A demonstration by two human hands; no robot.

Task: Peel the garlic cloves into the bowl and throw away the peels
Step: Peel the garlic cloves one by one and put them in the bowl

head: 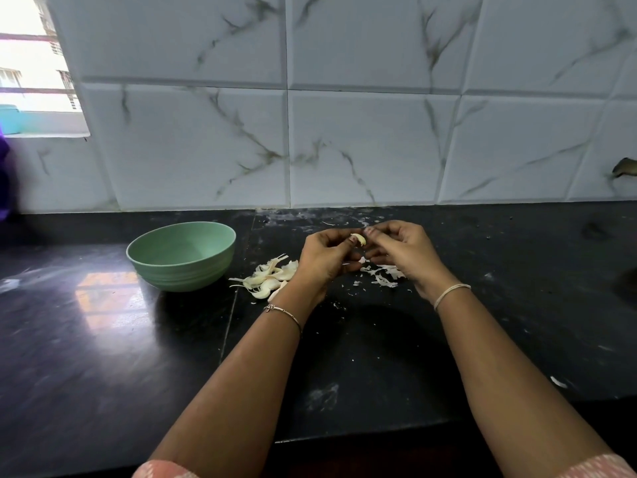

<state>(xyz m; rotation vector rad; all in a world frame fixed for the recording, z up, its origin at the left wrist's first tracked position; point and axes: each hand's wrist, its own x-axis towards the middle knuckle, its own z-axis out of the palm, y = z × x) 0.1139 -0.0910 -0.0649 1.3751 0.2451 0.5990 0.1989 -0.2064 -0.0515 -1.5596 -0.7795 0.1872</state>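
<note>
1. Left hand (325,257): raised just above the black countertop (103,339), fingers curled, thumb and forefinger tips pinching the left end of a garlic clove (359,239).
2. Right hand (403,251): facing the left one, fingers curled, thumb and forefinger tips pinching the same clove from the right. Lower fingers of both hands close together; contact there not clear.
3. Garlic clove: pale, curved, held up between the two hands, off the countertop, right of the bowl and well apart from it. Too small to tell whether any skin remains on it.
4. Green bowl (182,270): upright on the countertop, left of the hands, just beside the pile of cloves.
5. Pile of unpeeled cloves (267,279): on the countertop between bowl and left hand, its right edge hidden behind the left wrist; papery skins and thin stem ends sticking out.
6. Peels (384,274): loose white shreds on the countertop under and beside the right hand; smaller flecks scattered nearer, between the two wrists. One lone white scrap (558,382) well off to the near right.
7. Wrists: thin metal bangle (282,313) on the left, pale thread band (451,293) on the right.
8. Backdrop: marbled white wall tiles (344,132) along the far edge of the countertop; bright window (31,63) at far left.
</note>
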